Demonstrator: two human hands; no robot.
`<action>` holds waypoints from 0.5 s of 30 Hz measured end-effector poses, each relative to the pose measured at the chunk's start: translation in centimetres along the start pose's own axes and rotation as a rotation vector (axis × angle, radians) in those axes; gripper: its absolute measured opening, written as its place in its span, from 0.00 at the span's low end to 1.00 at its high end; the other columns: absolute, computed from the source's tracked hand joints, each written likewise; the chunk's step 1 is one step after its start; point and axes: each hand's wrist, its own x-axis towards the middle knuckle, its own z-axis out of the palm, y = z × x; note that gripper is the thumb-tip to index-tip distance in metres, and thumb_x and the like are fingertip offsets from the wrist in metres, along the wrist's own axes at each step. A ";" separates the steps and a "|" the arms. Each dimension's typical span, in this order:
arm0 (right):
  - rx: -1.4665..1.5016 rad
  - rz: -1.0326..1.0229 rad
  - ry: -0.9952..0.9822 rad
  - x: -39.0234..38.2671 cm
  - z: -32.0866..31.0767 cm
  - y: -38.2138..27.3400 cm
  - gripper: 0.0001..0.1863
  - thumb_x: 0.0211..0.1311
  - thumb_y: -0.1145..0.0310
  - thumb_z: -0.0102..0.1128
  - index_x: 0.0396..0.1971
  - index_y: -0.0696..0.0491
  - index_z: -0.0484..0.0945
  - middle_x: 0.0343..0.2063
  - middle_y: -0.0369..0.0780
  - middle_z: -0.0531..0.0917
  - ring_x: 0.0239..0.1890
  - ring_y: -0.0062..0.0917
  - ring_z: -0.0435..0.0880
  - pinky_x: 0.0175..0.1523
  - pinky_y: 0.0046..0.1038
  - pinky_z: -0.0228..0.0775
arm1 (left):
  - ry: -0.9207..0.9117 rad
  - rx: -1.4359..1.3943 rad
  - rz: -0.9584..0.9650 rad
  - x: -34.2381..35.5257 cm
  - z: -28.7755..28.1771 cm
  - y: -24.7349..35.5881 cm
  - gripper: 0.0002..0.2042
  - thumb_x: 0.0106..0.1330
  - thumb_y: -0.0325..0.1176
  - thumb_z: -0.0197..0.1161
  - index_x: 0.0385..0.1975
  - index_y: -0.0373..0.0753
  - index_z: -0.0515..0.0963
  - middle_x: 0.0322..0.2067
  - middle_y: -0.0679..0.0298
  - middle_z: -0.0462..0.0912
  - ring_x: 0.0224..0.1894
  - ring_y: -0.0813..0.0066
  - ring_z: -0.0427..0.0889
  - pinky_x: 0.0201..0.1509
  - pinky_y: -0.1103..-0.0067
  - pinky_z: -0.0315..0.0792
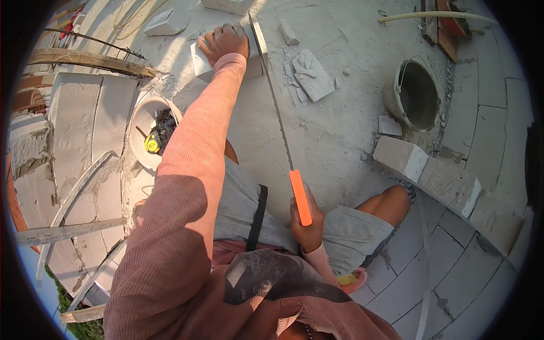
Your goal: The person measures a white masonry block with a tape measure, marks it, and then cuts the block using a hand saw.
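In my right hand (306,224) is a hand saw (298,195) with an orange handle, my fingers wrapped round the grip. Its long thin blade, seen nearly edge-on, points away from me, and the far part lies at the right end of a pale masonry block (256,65). My left hand (227,42) rests on top of that block, gripping it with bent fingers. How deep the blade sits in the block I cannot make out. Flat broken slabs (313,76) and crumbs lie just right of the block on the dusty floor.
At the left stands a round pail (140,122) holding a yellow tape measure (152,143) and dark bits. A dark-mouthed bucket (416,96) tilts at the right, near a row of blocks (445,177). Wooden boards (93,59) jut in from the left, and a pale hose (436,16) crosses the far right.
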 end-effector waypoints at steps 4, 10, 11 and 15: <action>0.050 -0.033 0.029 3.4 1.3 1.5 0.31 0.63 0.81 0.60 0.68 0.58 0.71 0.50 0.53 0.87 0.41 0.42 0.91 0.46 0.36 0.83 | -0.100 0.061 -0.037 0.5 -0.2 0.1 0.23 0.78 0.52 0.44 0.53 0.47 0.84 0.57 0.68 0.84 0.68 0.66 0.70 0.79 0.58 0.44; 0.071 0.020 -0.009 11.8 6.2 4.5 0.30 0.63 0.79 0.62 0.67 0.57 0.72 0.44 0.54 0.86 0.35 0.48 0.87 0.40 0.38 0.81 | -0.072 0.161 0.086 0.3 -0.3 0.3 0.20 0.76 0.49 0.47 0.52 0.47 0.83 0.56 0.68 0.83 0.67 0.65 0.71 0.77 0.58 0.47; 0.121 -0.026 -0.030 8.7 4.7 3.4 0.31 0.62 0.80 0.62 0.67 0.57 0.72 0.46 0.54 0.86 0.37 0.47 0.89 0.41 0.37 0.82 | -0.116 0.228 0.081 0.2 -0.3 0.1 0.19 0.76 0.49 0.47 0.52 0.47 0.83 0.56 0.69 0.83 0.67 0.65 0.71 0.77 0.58 0.47; 0.002 -0.032 0.022 0.0 -0.6 0.1 0.28 0.65 0.81 0.60 0.66 0.61 0.74 0.55 0.49 0.86 0.46 0.36 0.91 0.54 0.31 0.81 | -0.018 0.051 0.030 0.5 0.1 -0.1 0.19 0.75 0.48 0.50 0.51 0.45 0.84 0.56 0.65 0.83 0.66 0.63 0.71 0.78 0.56 0.43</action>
